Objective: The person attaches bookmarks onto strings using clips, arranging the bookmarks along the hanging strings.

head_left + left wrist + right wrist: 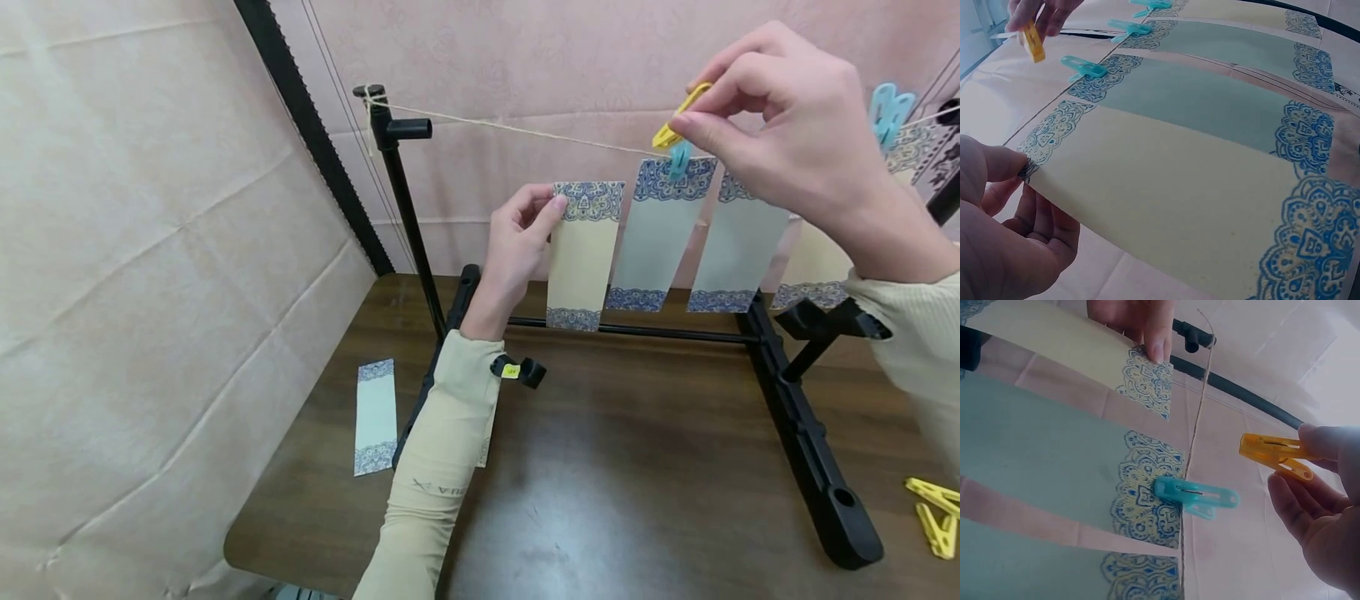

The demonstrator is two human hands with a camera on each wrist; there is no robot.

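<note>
My left hand [517, 242] pinches the upper left corner of a cream paper card [581, 258] with blue lace-pattern ends, held upright just below the string [510, 129]. In my right hand [795, 125] a yellow clothespin [1272, 453] is pinched between thumb and fingers, above the string and apart from it. A pale blue card [660, 242] hangs right of the cream one, fixed to the string by a blue clothespin [1191, 495]. Another pale blue card [735, 250] hangs beside it, its top partly hidden behind my right hand in the head view.
The string runs from a black stand's left post [405, 192]. A pale card [375, 417] lies on the wooden table [637, 467] at left; another is mostly under my left sleeve. Yellow clothespins [937, 521] lie at right. More blue clothespins [891, 112] grip the string.
</note>
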